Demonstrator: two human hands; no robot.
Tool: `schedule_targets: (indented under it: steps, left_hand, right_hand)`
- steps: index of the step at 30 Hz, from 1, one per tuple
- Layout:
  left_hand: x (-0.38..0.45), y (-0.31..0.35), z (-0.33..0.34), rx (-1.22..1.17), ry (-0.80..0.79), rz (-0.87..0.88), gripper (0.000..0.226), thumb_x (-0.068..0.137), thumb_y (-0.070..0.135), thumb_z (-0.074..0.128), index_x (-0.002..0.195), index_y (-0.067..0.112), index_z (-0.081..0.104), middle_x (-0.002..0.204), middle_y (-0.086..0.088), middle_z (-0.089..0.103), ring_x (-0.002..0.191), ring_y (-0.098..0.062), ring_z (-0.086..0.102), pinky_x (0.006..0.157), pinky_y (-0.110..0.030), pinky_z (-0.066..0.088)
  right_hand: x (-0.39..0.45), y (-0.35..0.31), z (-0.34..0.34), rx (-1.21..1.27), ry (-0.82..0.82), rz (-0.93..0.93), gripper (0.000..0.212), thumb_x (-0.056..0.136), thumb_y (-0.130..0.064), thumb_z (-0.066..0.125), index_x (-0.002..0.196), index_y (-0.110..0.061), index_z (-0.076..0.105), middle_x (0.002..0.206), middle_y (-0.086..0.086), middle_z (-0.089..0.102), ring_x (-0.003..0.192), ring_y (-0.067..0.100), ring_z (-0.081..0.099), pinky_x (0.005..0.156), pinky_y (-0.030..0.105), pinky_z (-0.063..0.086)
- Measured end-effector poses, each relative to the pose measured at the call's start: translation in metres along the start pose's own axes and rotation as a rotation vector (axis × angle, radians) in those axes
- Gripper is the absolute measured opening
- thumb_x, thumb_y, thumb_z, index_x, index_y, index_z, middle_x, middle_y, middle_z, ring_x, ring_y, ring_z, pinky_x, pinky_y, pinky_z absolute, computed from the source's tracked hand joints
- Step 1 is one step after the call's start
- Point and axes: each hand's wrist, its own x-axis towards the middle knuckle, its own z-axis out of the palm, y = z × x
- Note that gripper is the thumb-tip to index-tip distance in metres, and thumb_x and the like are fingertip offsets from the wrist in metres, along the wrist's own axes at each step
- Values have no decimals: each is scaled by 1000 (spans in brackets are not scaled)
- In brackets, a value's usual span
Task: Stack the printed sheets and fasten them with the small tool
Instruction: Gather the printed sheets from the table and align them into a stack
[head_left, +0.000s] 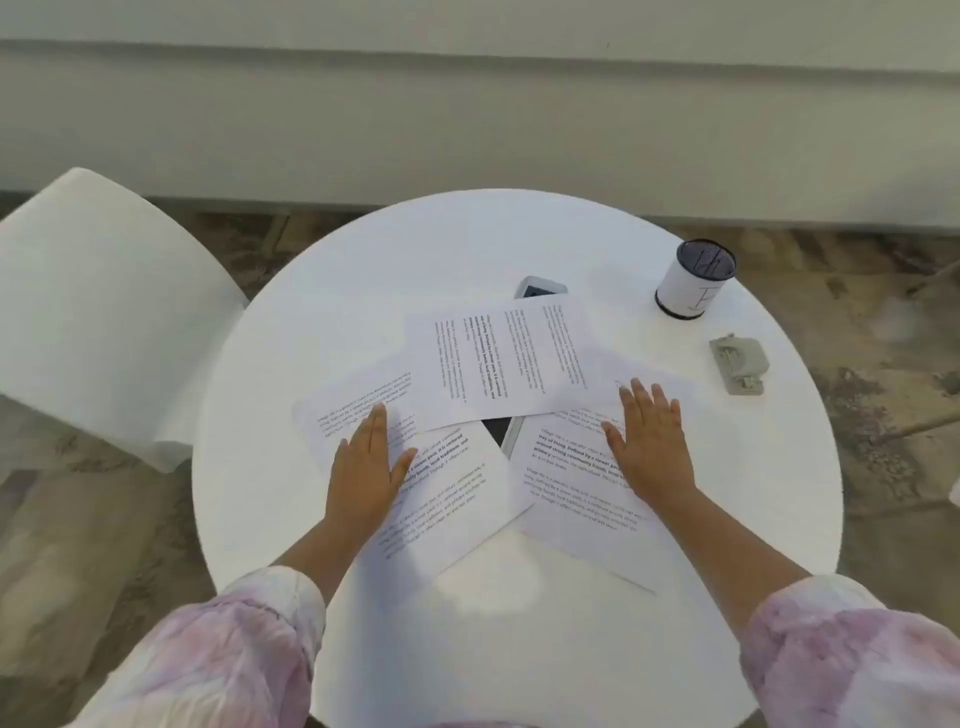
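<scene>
Several printed sheets lie scattered and overlapping on a round white table (322, 322). The topmost sheet (498, 358) lies crosswise in the middle. My left hand (363, 467) rests flat, fingers apart, on the left sheets (447, 499). Flat on the right sheet (571, 488) lies my right hand (652, 447), also holding nothing. A small grey tool (737, 362) sits near the table's right edge, apart from both hands.
A phone (537, 287) pokes out from under the middle sheet, its other end showing between the lower sheets. A white cup with a dark rim (693, 278) stands at the back right. A white chair (98, 306) stands to the left of the table.
</scene>
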Motion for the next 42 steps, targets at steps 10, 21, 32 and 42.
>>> schedule_targets:
  steps: [10,21,32,42]
  left_hand:
    - [-19,-17,31,154,53,-180,102,78,73,-11,143,5,29,151,-12,29,140,-38,23,102,-72,16]
    - [-11,-23,41,167,18,-188,87,88,64,-1,140,6,36,149,-12,35,137,-38,30,96,-75,20]
    - [-11,-21,41,162,54,-207,100,77,70,-18,146,10,23,156,-6,19,144,-30,11,105,-69,9]
    - [-10,-26,45,158,36,-205,91,83,65,-11,145,8,24,155,-6,23,143,-31,16,104,-71,11]
  right_hand:
    - [-16,0,29,75,-159,49,53,100,-32,28,149,-16,14,159,1,6,147,20,-1,120,39,-2]
    - [-19,-6,39,138,-41,94,52,97,-23,38,147,-17,24,157,0,16,147,19,7,120,40,1]
    - [-17,-6,37,104,-74,109,54,96,-23,38,147,-19,21,158,0,13,147,20,6,120,44,0]
    - [8,-88,9,970,-59,536,23,91,-22,50,105,-9,63,87,0,64,68,11,56,66,23,44]
